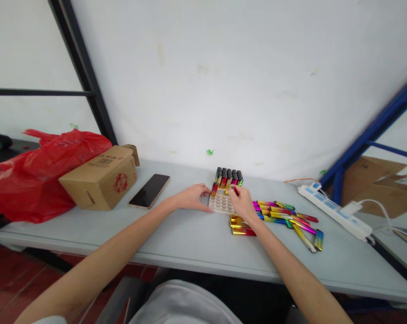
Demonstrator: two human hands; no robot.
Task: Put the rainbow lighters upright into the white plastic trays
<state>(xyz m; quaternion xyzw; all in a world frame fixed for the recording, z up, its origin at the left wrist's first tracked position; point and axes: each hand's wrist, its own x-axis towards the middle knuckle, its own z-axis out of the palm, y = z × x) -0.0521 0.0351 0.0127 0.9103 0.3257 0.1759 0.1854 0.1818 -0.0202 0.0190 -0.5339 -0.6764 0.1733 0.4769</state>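
Observation:
A pale tray (221,202) with rows of round-ended slots lies mid-table. One shiny red-gold lighter (214,189) stands upright at its far left corner. My left hand (194,197) rests at the tray's left edge, thumb and fingers apart. Over the tray's far right part, the fingers of my right hand (241,200) pinch a lighter with red and gold on it (235,191); my hand partly hides it. Behind the tray, a block of upright lighters (229,177) with black tops stands packed together. To the right of my right hand lies a pile of loose metallic lighters (284,216).
A black phone (150,191), a cardboard box (100,180) and a red plastic bag (38,175) sit on the left. At the right, a white power strip (335,211) with plugged-in cables lies near a blue frame (368,135). A white wall (203,90) rises behind the table.

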